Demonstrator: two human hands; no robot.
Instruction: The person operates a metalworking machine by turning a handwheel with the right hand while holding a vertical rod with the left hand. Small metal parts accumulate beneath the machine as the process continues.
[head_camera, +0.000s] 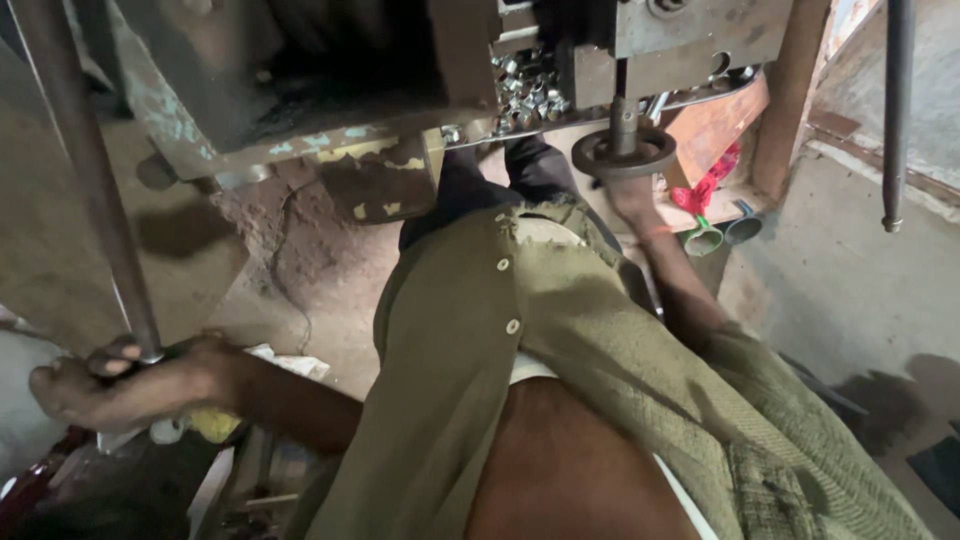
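Observation:
My left hand (120, 385) is at the lower left, its fingers wrapped around the bottom end of a long dark metal lever rod (85, 170) that rises toward the top left. My right hand (632, 200) reaches forward to the press machine (330, 90) and sits just under a round metal disc (622, 152) on a vertical shaft. Its fingers are hidden by the disc. A heap of small shiny metal pieces (525, 90) lies on the machine bed just left of the disc. My olive buttoned shirt (520, 340) fills the middle of the view.
A red cloth (705, 190) and two small cups, one green (705, 240) and one blue (742, 228), sit on a ledge right of my right hand. Another dark rod (895, 110) hangs at the far right. Dusty concrete floor (850, 290) lies below; clutter sits near the lower left.

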